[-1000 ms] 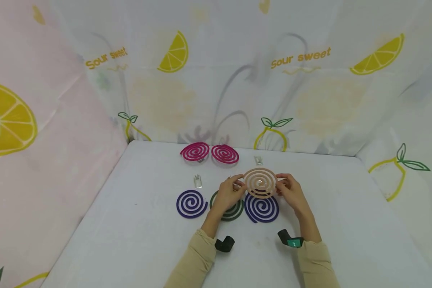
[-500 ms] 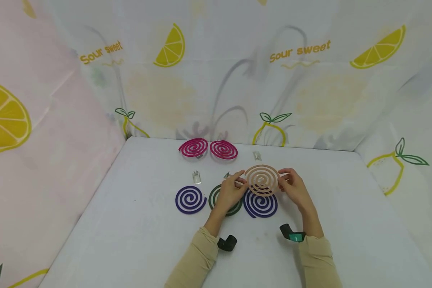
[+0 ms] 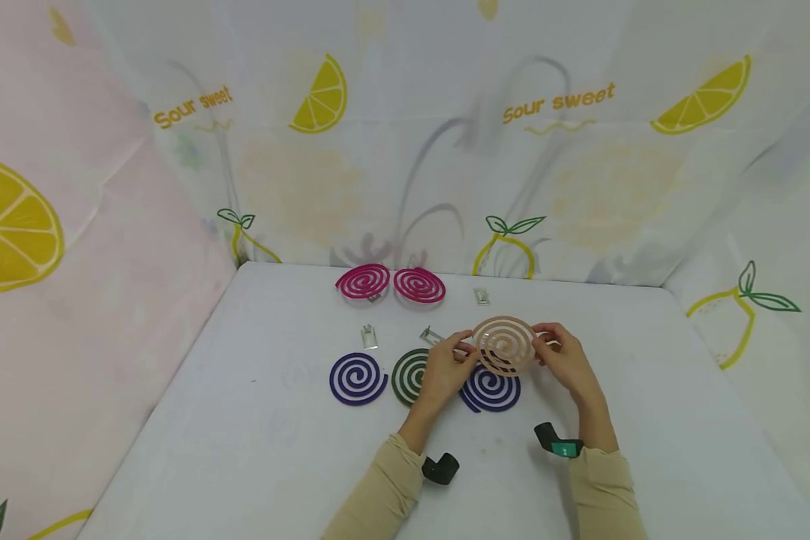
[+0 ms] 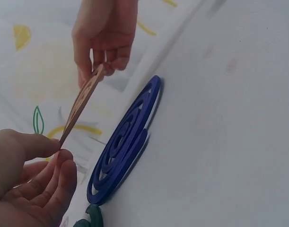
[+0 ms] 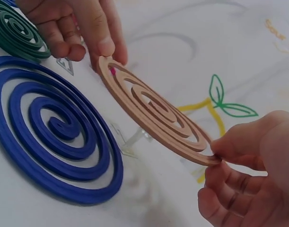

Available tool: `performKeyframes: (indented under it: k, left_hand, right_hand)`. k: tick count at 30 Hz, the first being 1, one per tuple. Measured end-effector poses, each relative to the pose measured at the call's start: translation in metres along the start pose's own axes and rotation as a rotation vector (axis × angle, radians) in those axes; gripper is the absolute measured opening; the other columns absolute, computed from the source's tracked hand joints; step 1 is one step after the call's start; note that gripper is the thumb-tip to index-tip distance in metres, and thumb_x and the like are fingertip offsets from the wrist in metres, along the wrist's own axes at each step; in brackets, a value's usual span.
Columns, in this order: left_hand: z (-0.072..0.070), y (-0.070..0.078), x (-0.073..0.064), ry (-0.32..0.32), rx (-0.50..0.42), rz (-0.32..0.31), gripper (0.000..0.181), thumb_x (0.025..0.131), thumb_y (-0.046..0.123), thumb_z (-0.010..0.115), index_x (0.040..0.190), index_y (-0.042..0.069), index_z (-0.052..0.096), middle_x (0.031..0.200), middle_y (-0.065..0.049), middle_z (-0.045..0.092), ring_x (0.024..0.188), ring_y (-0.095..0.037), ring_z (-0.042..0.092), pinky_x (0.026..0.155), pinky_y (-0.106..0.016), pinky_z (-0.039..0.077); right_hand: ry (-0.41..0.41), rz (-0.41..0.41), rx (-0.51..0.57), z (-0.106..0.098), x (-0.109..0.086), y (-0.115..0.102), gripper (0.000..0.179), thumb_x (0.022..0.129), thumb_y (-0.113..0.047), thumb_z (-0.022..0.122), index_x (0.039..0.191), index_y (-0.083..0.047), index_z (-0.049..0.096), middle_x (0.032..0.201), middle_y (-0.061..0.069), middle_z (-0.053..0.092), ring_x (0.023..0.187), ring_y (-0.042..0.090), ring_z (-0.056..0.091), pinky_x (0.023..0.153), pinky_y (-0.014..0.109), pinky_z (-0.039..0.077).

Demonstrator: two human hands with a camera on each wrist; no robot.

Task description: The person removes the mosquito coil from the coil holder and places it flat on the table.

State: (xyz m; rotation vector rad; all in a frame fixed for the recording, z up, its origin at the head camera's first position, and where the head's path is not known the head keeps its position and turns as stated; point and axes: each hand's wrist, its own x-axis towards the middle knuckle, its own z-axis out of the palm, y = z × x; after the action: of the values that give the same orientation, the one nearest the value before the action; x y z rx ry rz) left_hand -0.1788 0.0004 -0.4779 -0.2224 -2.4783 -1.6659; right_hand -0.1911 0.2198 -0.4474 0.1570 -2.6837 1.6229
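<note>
Between my two hands a tan mosquito coil is held above the table, tilted. My left hand pinches its left edge between thumb and fingers; my right hand pinches the opposite edge. In the right wrist view the tan coil shows clear of the blue mosquito coil lying below it. A green mosquito coil lies flat, partly hidden by my left hand. Just beyond that hand is a small metal coil stand, its prong raised.
Another blue coil lies flat at the left. Two pink coils sit raised at the back of the white table, metal showing under the left one. More metal stands lie at the left and back right.
Both hands have shifted a little to the right with the tan coil. More of the green coil and the metal stand behind my left hand now shows.
</note>
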Motion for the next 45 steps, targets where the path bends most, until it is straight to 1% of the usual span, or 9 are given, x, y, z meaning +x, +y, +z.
performKeyframes:
  k: [7, 17, 20, 24, 27, 33, 36, 41, 45]
  left_hand:
    - [0.009, 0.004, -0.001, -0.015, 0.009, 0.052, 0.043, 0.082, 0.010, 0.070, 0.123, 0.002, 0.059, 0.089, -0.010, 0.073, 0.070, -0.016, 0.070, 0.060, -0.013, 0.049]
    - [0.017, 0.009, -0.003, -0.041, 0.058, 0.046, 0.040, 0.082, 0.011, 0.070, 0.120, 0.005, 0.062, 0.086, -0.007, 0.073, 0.067, -0.009, 0.068, 0.060, -0.011, 0.048]
    - [0.020, 0.011, -0.003, -0.056, 0.065, 0.046, 0.040, 0.082, 0.012, 0.070, 0.120, 0.005, 0.062, 0.087, -0.007, 0.073, 0.069, -0.009, 0.068, 0.060, -0.011, 0.048]
    - [0.024, 0.014, -0.004, -0.068, 0.063, 0.045, 0.040, 0.082, 0.012, 0.070, 0.121, 0.004, 0.061, 0.087, -0.008, 0.073, 0.069, -0.010, 0.069, 0.060, -0.010, 0.048]
    - [0.028, 0.016, -0.005, -0.064, 0.068, 0.047, 0.042, 0.081, 0.010, 0.070, 0.121, 0.003, 0.060, 0.086, -0.007, 0.074, 0.067, -0.009, 0.068, 0.059, -0.010, 0.047]
    - [0.036, 0.018, -0.007, -0.063, 0.077, 0.055, 0.045, 0.081, 0.010, 0.071, 0.123, 0.002, 0.058, 0.084, -0.005, 0.073, 0.065, -0.007, 0.067, 0.058, -0.010, 0.046]
    - [0.039, 0.018, -0.008, -0.056, 0.077, 0.081, 0.041, 0.080, 0.009, 0.071, 0.119, 0.002, 0.060, 0.083, -0.005, 0.072, 0.064, -0.007, 0.067, 0.058, -0.011, 0.046]
    - [0.044, 0.018, -0.008, -0.038, 0.090, 0.098, 0.039, 0.079, 0.007, 0.071, 0.116, 0.005, 0.061, 0.081, -0.003, 0.072, 0.061, -0.005, 0.066, 0.056, -0.008, 0.044]
    - [0.048, 0.018, -0.010, -0.043, 0.104, 0.107, 0.038, 0.080, 0.007, 0.070, 0.116, 0.005, 0.062, 0.081, -0.002, 0.072, 0.061, -0.003, 0.065, 0.055, -0.007, 0.043]
  right_hand:
    - [0.002, 0.010, -0.046, -0.012, -0.003, 0.002, 0.032, 0.095, -0.012, 0.054, 0.122, 0.005, 0.051, 0.099, 0.021, 0.056, 0.070, 0.004, 0.055, 0.063, 0.020, 0.049]
    - [-0.004, 0.056, -0.072, -0.020, -0.005, 0.004, 0.035, 0.096, -0.016, 0.053, 0.125, 0.004, 0.049, 0.102, 0.019, 0.055, 0.072, 0.002, 0.054, 0.063, 0.020, 0.048]
    - [-0.016, 0.070, -0.071, -0.023, -0.009, -0.004, 0.034, 0.096, -0.013, 0.052, 0.125, 0.006, 0.048, 0.103, 0.021, 0.056, 0.072, 0.004, 0.055, 0.063, 0.020, 0.049]
    - [-0.016, 0.066, -0.082, -0.029, -0.011, -0.002, 0.033, 0.096, -0.012, 0.051, 0.124, 0.005, 0.049, 0.103, 0.022, 0.056, 0.072, 0.003, 0.056, 0.064, 0.020, 0.049]
    - [-0.006, 0.059, -0.095, -0.032, -0.010, 0.008, 0.033, 0.096, -0.015, 0.051, 0.124, 0.003, 0.050, 0.102, 0.019, 0.056, 0.072, 0.002, 0.055, 0.064, 0.020, 0.048]
    - [-0.011, 0.088, -0.107, -0.037, -0.013, 0.009, 0.034, 0.096, -0.016, 0.051, 0.124, 0.003, 0.049, 0.100, 0.015, 0.056, 0.073, 0.003, 0.055, 0.064, 0.021, 0.049]
    - [-0.016, 0.102, -0.113, -0.038, -0.014, 0.011, 0.034, 0.097, -0.017, 0.050, 0.125, 0.002, 0.049, 0.100, 0.013, 0.055, 0.074, 0.003, 0.055, 0.065, 0.021, 0.049]
    - [-0.021, 0.102, -0.122, -0.041, -0.014, 0.013, 0.035, 0.097, -0.017, 0.050, 0.126, 0.003, 0.048, 0.100, 0.014, 0.055, 0.074, 0.004, 0.054, 0.063, 0.021, 0.049]
    - [-0.028, 0.105, -0.133, -0.044, -0.016, 0.014, 0.035, 0.097, -0.017, 0.049, 0.126, 0.003, 0.048, 0.102, 0.016, 0.056, 0.074, 0.004, 0.053, 0.063, 0.022, 0.048]
